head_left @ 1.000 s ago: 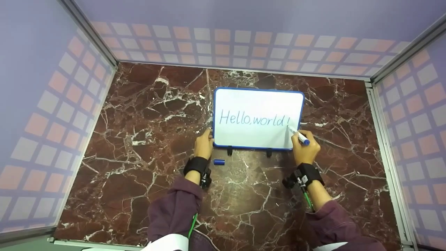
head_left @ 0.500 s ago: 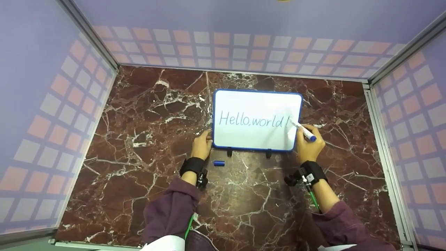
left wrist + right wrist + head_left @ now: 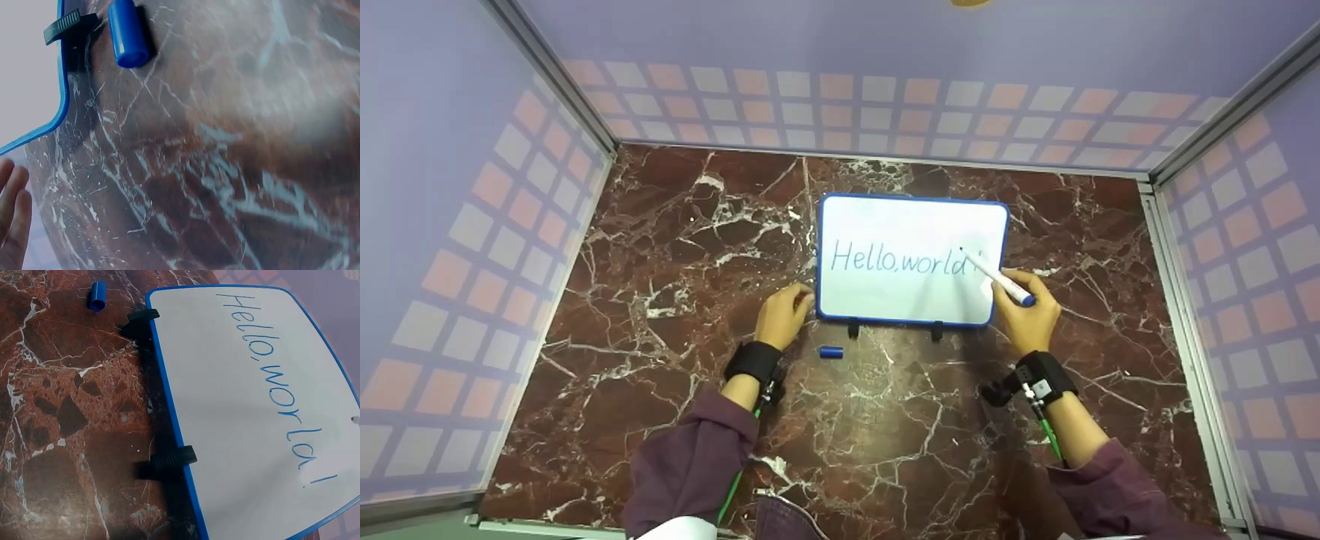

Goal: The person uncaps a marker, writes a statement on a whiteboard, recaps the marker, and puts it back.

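Note:
A small whiteboard (image 3: 892, 296) with a blue rim bears "Hello, world!" in blue handwriting. My right hand (image 3: 1030, 321) pinches a white marker (image 3: 1011, 285) with a blue end at the board's right edge, its dark tip overlapping the board near the "d" in the head view. Only a bit of the marker's tip (image 3: 355, 419) enters the right wrist view. My left hand (image 3: 782, 313) is just off the board's lower left side, holding nothing, its fingers (image 3: 17, 211) loose. Between the hands, below the board, a blue marker cap (image 3: 831, 352) lies on its side.
Two black feet (image 3: 853, 328) jut from the board's lower edge over the dark red marbled tabletop (image 3: 690, 420). Walls with pink and white squares (image 3: 877, 112) enclose the back and both sides. Each wrist wears a black strap (image 3: 754, 362) with a camera.
My left hand has drawn away from the board's left edge, toward the lower left. My right hand has moved a little to the right, and the marker's tip has swung left from the exclamation mark.

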{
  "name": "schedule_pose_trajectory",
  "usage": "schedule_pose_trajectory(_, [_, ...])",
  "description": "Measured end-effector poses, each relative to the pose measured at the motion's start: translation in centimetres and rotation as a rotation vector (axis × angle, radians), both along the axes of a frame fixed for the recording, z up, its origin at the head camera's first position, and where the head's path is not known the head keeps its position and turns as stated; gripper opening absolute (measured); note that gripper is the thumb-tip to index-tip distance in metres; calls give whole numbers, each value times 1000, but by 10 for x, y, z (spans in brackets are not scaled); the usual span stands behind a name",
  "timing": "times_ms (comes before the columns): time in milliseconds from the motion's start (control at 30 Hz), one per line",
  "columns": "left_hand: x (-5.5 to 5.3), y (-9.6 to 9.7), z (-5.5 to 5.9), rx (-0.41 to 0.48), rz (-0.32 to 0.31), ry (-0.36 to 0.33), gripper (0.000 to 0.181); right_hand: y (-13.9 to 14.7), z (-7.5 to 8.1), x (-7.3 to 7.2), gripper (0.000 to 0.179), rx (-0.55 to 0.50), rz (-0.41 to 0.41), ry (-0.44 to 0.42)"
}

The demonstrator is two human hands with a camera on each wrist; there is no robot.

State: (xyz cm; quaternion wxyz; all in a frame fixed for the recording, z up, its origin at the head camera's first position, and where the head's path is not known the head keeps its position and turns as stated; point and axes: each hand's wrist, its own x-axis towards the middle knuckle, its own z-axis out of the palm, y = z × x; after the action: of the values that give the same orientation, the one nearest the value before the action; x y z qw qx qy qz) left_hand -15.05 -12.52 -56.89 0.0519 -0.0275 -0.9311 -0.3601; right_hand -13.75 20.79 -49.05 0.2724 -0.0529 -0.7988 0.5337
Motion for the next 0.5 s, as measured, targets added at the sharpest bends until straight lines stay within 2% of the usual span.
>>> schedule_pose_trajectory(133, [7,3,-4,-56,-141,-36,16,4,-3,2,20,-10,49,-35])
schedule_pose_trajectory(267, [16,8,-13,-118,-251,-89,14,7,-7,4,21,-44,92,-95])
schedule_pose_trajectory(367, [22,13,-22,-179,-304,-108,18,7,-10,6,21,-73,130,-140])
schedule_pose_trajectory(500, [29,16,-33,-277,-337,-79,26,7,-15,9,21,-123,186,-174])
